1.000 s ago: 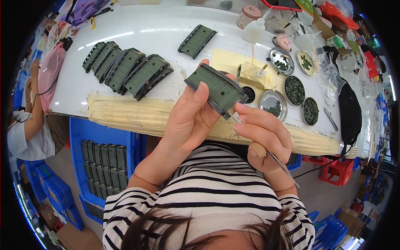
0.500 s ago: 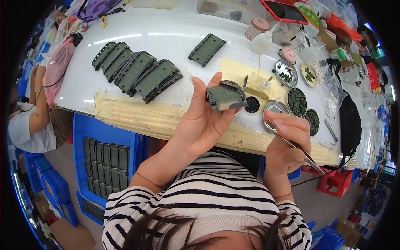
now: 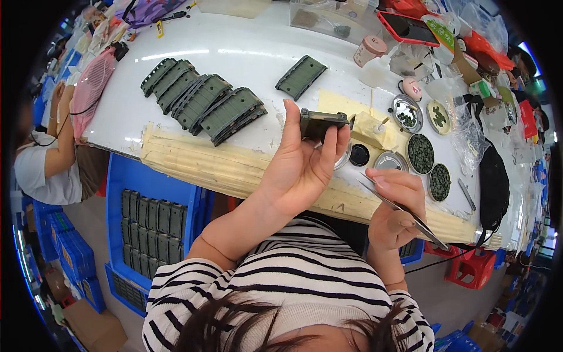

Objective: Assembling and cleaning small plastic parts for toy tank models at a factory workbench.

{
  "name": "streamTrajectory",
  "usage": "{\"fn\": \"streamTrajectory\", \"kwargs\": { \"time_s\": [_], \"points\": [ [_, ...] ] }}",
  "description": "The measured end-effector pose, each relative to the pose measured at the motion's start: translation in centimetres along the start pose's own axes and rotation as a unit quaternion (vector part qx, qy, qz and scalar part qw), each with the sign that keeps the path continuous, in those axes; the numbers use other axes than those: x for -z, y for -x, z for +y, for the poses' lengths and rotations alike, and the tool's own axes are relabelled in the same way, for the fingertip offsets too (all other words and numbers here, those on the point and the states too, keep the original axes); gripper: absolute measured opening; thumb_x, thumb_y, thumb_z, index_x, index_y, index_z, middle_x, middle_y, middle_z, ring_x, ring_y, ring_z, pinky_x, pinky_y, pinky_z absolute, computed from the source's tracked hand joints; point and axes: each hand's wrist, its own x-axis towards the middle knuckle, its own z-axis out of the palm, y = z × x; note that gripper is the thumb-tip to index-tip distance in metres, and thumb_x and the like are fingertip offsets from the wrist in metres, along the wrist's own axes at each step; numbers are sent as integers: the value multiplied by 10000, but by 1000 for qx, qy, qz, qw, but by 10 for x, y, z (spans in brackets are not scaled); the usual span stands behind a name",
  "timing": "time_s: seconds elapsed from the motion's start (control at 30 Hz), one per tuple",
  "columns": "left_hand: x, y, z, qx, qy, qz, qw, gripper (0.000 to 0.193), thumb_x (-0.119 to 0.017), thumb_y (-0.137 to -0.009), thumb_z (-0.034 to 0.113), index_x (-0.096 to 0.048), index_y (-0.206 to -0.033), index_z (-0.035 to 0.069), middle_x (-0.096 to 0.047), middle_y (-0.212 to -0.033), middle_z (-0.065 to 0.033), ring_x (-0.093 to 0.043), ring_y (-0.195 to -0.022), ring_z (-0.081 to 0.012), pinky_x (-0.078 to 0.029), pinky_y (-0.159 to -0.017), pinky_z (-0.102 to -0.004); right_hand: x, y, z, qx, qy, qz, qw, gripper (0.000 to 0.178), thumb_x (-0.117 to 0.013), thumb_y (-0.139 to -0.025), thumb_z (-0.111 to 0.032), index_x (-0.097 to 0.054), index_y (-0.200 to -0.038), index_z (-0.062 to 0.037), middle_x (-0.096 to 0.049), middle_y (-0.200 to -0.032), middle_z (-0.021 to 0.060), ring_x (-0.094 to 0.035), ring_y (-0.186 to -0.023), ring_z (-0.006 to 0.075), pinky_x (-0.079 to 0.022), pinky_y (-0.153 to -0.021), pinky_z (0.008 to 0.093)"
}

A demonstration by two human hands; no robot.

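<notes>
My left hand (image 3: 291, 176) grips a dark green camouflage plastic part (image 3: 320, 122) between thumb and fingers above the table. The part is turned nearly edge-on, so its broad face is mostly hidden. Metal tweezers (image 3: 430, 233) lie slanted in my closed right hand (image 3: 390, 226), their tips directed at the left hand and apart from the part. No piece can be made out at the tips. Beyond the right hand stand two round tins of small dark green pieces, a larger one (image 3: 420, 154) and a smaller one (image 3: 439, 182).
Similar green parts (image 3: 205, 100) overlap in a row at left; one lies alone (image 3: 301, 77). A taped block (image 3: 375, 132), black lid (image 3: 359, 155) and silver dish (image 3: 407, 114) sit behind my hands. A blue crate (image 3: 111, 223) holds more parts below. Someone's arm (image 3: 58, 146) shows at far left.
The part in my left hand has tipped from showing its camouflaged face to nearly edge-on. The tweezers have shifted slightly left and toward me. The whole view has swung a little.
</notes>
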Motion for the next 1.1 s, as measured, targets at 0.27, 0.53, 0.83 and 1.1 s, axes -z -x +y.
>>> {"fn": "streamTrajectory", "kwargs": {
  "time_s": [0.27,0.53,0.83,1.1],
  "points": [
    [-2,1,-2,-17,-24,18,999,627,-652,-831,480,-484,-1118,-51,-530,-1075,-130,-590,-998,-204,-593,-820,-208,2,-1,1,12,17,-35,999,408,-464,-992,-351,-649,-1016,12,-669,-941,174,-658,-828,257,-512,-701,322],
    [3,8,-18,-121,-172,-5,978,520,-585,-886,485,-539,-1124,25,-561,-1146,-126,-574,-1061,-230,-546,-921,-259,-6,-2,-3,-102,1,-10,995,188,-498,-935,-37,-572,-1094,29,-641,-1115,225,-615,-993,247,-456,-897,326],
    [26,22,-39,-114,-415,-134,893,980,-661,-845,519,11,-1503,243,-483,-1296,-118,-498,-1200,-239,-452,-965,-372,12,-8,-3,-118,-89,-22,989,522,-851,-649,-90,-401,-915,-95,-568,-1080,166,-585,-1011,246,-469,-933,432],
    [23,33,-10,201,-553,-78,805,586,-637,-864,2,-369,-1383,-41,-612,-1131,-116,-600,-1023,-143,-471,-904,-281,67,-12,-9,-198,-81,-261,941,549,-905,-610,-294,-461,-874,-108,-616,-1078,220,-597,-1052,305,-450,-952,418]
  ]
}}
